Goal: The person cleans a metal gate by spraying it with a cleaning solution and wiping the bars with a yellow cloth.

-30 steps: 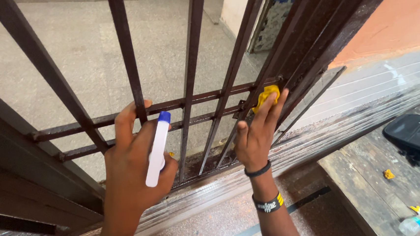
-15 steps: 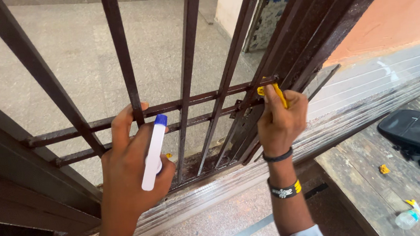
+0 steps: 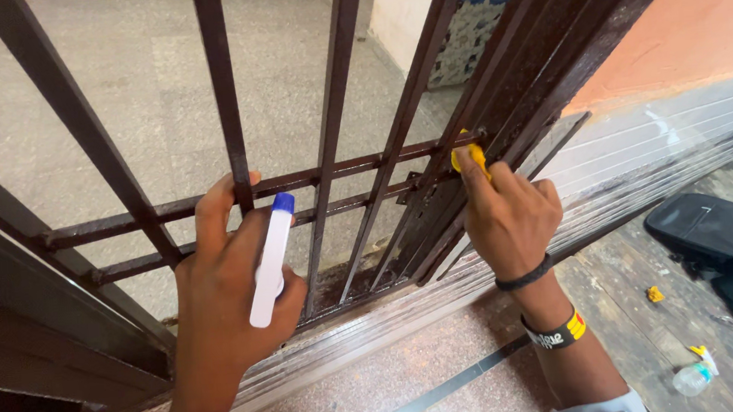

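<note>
Your left hand [image 3: 230,284] has its grip closed around a slim white plastic spray bottle with a blue cap [image 3: 270,257]; its long axis runs nearly upright, cap end pointing up and slightly right, toward the dark brown metal gate bars [image 3: 332,139]. Your index finger hooks a vertical bar just above the grip. Your right hand [image 3: 509,213] pinches a small yellow cloth [image 3: 469,159], pressed against the horizontal bar just beyond its fingertips.
</note>
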